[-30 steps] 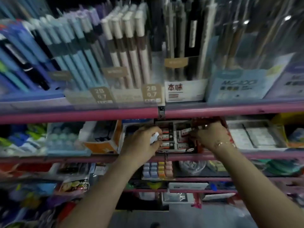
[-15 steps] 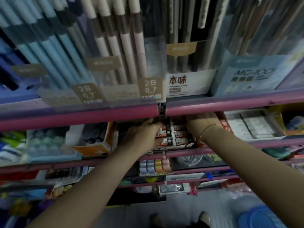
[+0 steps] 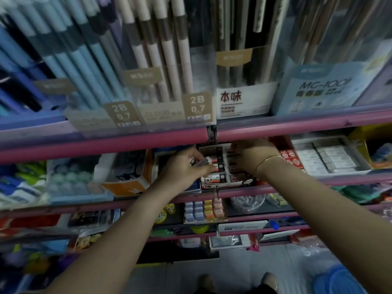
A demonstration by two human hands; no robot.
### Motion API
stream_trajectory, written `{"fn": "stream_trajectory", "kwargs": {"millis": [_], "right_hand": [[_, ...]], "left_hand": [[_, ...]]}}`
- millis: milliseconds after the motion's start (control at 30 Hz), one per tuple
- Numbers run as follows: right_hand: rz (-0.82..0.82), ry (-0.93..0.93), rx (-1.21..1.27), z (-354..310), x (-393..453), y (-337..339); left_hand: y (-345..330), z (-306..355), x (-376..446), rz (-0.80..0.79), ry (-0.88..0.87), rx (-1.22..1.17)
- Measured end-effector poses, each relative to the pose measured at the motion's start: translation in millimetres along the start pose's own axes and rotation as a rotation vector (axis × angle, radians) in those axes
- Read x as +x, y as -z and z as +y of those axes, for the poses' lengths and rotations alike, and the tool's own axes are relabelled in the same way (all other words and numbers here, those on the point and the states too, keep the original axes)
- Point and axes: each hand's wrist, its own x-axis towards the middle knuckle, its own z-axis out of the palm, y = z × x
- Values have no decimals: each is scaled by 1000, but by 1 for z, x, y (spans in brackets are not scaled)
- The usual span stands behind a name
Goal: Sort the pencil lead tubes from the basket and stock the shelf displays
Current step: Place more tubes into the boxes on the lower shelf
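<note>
**Both hands in the lead display, second shelf**

Left hand (image 3: 182,168) reaches in under the pink shelf edge (image 3: 101,143). Fingers curled, thumb and fingertips pinching a small pale tube (image 3: 202,161) — it lies roughly level, one end sticking out to the right past the knuckles, over the left column of the display box (image 3: 222,183). Whether the hand holds more than the one tube I cannot tell; the palm is turned away.

Right hand (image 3: 249,154) is just across the same box, back of hand to the camera, a thin gold bracelet (image 3: 268,160) on the wrist. Its fingers run forward and up beneath the shelf edge and are hidden there — how far they are spread, or whether they grip anything, cannot be made out. The hand sits over the right column of the box.

The box itself stands on the second shelf, between the hands: rows of small red-and-white lead tubes (image 3: 214,178) lying flat in two columns, labels blurred. Left of it an orange carton (image 3: 127,185); right of it a clear tray of white erasers (image 3: 326,158).

Above, the top shelf carries upright pens in clear holders, with "2B 0.7" tags (image 3: 197,107). A blue basket (image 3: 337,281) shows at the lower right corner, on the floor, contents not visible.
</note>
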Motion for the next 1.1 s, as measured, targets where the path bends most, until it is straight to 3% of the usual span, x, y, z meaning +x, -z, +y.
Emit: {"fn": "stream_trajectory", "kwargs": {"millis": [133, 333, 633, 733, 900, 1000, 1100], "right_hand": [[-179, -38, 713, -5, -24, 6], [-316, 4, 1027, 8, -35, -5], [-128, -126, 957, 4, -35, -13], [-59, -158, 815, 8, -28, -4], [-206, -154, 432, 2, -19, 3], [-176, -129, 258, -10, -13, -6], [-69, -63, -39, -19, -10, -20]], "left_hand": [[5, 13, -1, -108, 182, -339], [9, 26, -1, -262, 221, -188], [-2, 28, -1, -57, 262, -394], [2, 14, -3, -68, 33, 43], [2, -2, -7, -93, -284, 531], [1, -3, -6, -91, -249, 535], [4, -3, -6, -156, -137, 327]]}}
